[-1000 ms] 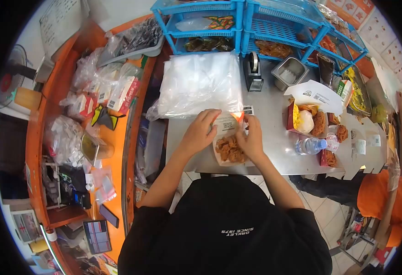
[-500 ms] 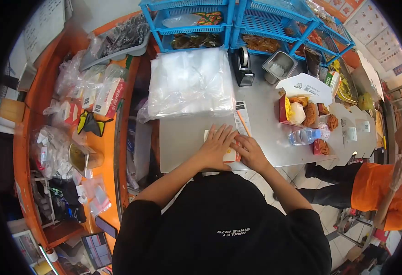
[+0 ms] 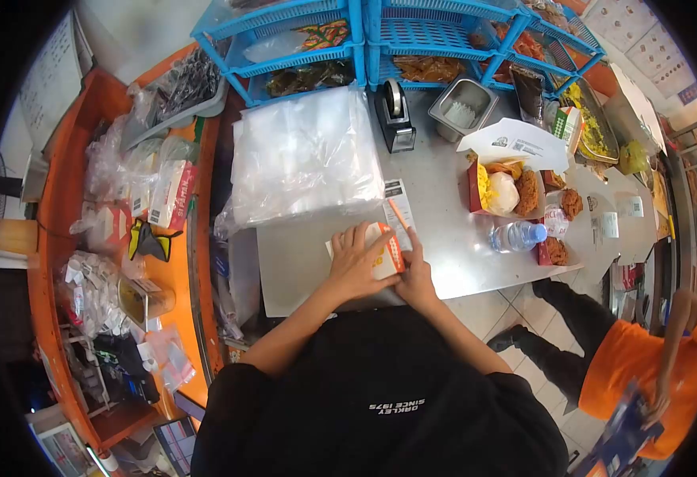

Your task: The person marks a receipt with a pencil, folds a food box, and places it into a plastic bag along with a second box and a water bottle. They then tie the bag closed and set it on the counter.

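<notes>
A small white paper packet (image 3: 385, 267) with orange and yellow print lies tilted on the steel table, close to its front edge. My left hand (image 3: 355, 264) rests over it, fingers stretched flat across the white side. At the packet's right edge, my right hand (image 3: 417, 280) has its fingers curled around the orange border, and its index finger points forward. A thin orange stick (image 3: 396, 213), pencil-like, runs from that fingertip over a printed receipt (image 3: 400, 208). The underside of the packet and part of the right fingers are hidden.
A stack of clear plastic bags (image 3: 305, 159) lies ahead, beside a black tape dispenser (image 3: 396, 119) and a metal container (image 3: 461, 107). Boxed fried chicken (image 3: 515, 191) and a water bottle (image 3: 515, 237) stand right. Blue racks (image 3: 432, 36) line the back. A person in orange (image 3: 654, 366) stands right.
The packet has turned and shows more of its orange side. My right fingers have curled around its edge. The person at right now holds a dark blue item. My view has shifted slightly.
</notes>
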Demonstrator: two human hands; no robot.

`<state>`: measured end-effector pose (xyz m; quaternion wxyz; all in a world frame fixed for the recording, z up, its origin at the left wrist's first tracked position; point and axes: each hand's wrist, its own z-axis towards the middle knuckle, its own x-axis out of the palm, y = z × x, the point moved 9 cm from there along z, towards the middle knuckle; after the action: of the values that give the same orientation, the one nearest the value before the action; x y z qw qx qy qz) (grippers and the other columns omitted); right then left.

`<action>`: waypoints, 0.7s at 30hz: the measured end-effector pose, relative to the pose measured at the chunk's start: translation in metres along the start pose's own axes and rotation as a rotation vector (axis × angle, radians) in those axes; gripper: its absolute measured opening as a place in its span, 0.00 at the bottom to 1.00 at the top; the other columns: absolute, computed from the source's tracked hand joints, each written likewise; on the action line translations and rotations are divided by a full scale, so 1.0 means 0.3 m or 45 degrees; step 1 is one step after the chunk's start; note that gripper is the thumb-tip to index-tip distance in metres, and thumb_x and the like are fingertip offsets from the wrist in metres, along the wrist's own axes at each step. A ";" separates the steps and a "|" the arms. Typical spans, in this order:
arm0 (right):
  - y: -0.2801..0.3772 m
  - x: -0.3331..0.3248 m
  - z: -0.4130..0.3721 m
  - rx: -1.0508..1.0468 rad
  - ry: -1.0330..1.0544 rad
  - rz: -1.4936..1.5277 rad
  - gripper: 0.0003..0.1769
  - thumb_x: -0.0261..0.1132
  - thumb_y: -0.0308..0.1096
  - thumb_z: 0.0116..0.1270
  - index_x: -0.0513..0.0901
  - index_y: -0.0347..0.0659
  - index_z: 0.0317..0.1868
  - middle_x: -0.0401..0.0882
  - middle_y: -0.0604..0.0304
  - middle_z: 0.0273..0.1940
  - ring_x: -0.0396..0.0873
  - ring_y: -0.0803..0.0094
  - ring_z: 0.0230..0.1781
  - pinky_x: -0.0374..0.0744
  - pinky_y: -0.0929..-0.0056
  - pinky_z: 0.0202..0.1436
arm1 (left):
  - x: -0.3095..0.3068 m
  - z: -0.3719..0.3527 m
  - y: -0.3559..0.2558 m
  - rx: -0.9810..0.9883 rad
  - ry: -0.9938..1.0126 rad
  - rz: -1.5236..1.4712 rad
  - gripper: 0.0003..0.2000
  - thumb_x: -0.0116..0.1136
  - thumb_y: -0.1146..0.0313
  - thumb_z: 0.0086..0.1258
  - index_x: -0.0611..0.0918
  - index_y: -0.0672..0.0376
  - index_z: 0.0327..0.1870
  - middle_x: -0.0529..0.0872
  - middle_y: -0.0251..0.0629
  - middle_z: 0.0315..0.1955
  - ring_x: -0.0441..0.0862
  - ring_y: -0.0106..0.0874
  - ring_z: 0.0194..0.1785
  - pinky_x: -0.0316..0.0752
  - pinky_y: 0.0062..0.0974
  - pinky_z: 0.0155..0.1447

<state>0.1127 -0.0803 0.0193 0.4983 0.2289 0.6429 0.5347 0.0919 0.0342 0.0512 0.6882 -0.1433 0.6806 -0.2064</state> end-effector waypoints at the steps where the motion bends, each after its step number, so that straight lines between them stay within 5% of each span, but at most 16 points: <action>1: -0.020 -0.041 0.019 -0.008 -0.006 0.005 0.50 0.63 0.15 0.51 0.49 0.38 0.73 0.82 0.46 0.39 0.84 0.56 0.39 0.80 0.67 0.41 | -0.009 0.000 -0.011 0.035 -0.040 0.063 0.41 0.71 0.45 0.46 0.71 0.46 0.66 0.63 0.50 0.62 0.59 0.49 0.65 0.50 0.52 0.66; 3: -0.108 -0.034 0.026 0.137 0.614 0.238 0.38 0.62 0.15 0.53 0.64 0.37 0.67 0.82 0.47 0.39 0.84 0.63 0.36 0.80 0.70 0.39 | 0.008 -0.005 -0.029 0.002 -0.035 0.073 0.39 0.71 0.45 0.46 0.73 0.47 0.63 0.61 0.52 0.65 0.55 0.52 0.69 0.46 0.57 0.67; 6: -0.069 -0.238 0.217 0.166 0.227 -0.214 0.18 0.60 0.24 0.63 0.76 0.36 0.55 0.83 0.51 0.36 0.82 0.70 0.31 0.79 0.74 0.36 | 0.064 0.008 -0.009 -0.137 0.090 0.336 0.37 0.72 0.46 0.44 0.76 0.47 0.59 0.55 0.55 0.69 0.44 0.55 0.75 0.42 0.63 0.69; 10: -0.101 -0.237 0.571 -0.133 -0.441 0.110 0.21 0.62 0.35 0.67 0.74 0.37 0.58 0.78 0.48 0.50 0.80 0.64 0.42 0.78 0.69 0.42 | 0.052 0.000 0.005 -0.131 0.085 0.253 0.42 0.73 0.45 0.43 0.72 0.52 0.61 0.54 0.58 0.70 0.42 0.58 0.75 0.38 0.66 0.70; 13: -0.171 -0.175 0.815 0.087 -0.394 0.150 0.20 0.62 0.40 0.68 0.77 0.37 0.56 0.72 0.48 0.56 0.78 0.60 0.46 0.77 0.65 0.48 | -0.012 -0.046 0.014 -0.023 -0.003 -0.033 0.46 0.73 0.42 0.43 0.68 0.54 0.64 0.49 0.61 0.71 0.39 0.60 0.75 0.32 0.68 0.70; 15: -0.291 -0.119 0.917 0.392 -0.239 0.088 0.18 0.63 0.41 0.67 0.81 0.37 0.50 0.78 0.52 0.48 0.78 0.64 0.43 0.75 0.67 0.49 | -0.086 -0.141 0.053 0.012 -0.302 -0.143 0.54 0.74 0.39 0.41 0.62 0.56 0.69 0.41 0.66 0.71 0.36 0.62 0.75 0.27 0.68 0.71; 17: -0.265 -0.122 0.893 0.433 -0.105 0.296 0.15 0.64 0.41 0.66 0.84 0.39 0.45 0.81 0.57 0.39 0.77 0.69 0.39 0.74 0.69 0.50 | -0.059 -0.214 0.106 -0.109 -0.228 -0.125 0.52 0.75 0.41 0.41 0.65 0.53 0.69 0.37 0.67 0.71 0.34 0.62 0.75 0.32 0.61 0.74; 19: -0.243 -0.110 0.838 0.385 -0.049 0.988 0.12 0.64 0.38 0.67 0.85 0.37 0.38 0.81 0.65 0.35 0.75 0.76 0.35 0.69 0.79 0.39 | 0.004 -0.251 0.172 -0.204 -0.143 -0.465 0.46 0.78 0.45 0.41 0.70 0.50 0.66 0.36 0.67 0.71 0.34 0.62 0.75 0.39 0.55 0.75; 21: -0.273 -0.073 0.796 0.401 -0.112 0.965 0.11 0.64 0.35 0.66 0.85 0.36 0.31 0.83 0.62 0.39 0.76 0.75 0.38 0.70 0.80 0.41 | 0.053 -0.246 0.217 -0.230 -0.169 -0.564 0.40 0.80 0.50 0.41 0.75 0.49 0.60 0.37 0.66 0.71 0.35 0.62 0.75 0.44 0.51 0.75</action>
<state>0.3526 -0.0152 -0.0306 0.2522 0.5455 0.5651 0.5652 0.0239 0.0896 0.0039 0.6537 -0.3634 0.6015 -0.2806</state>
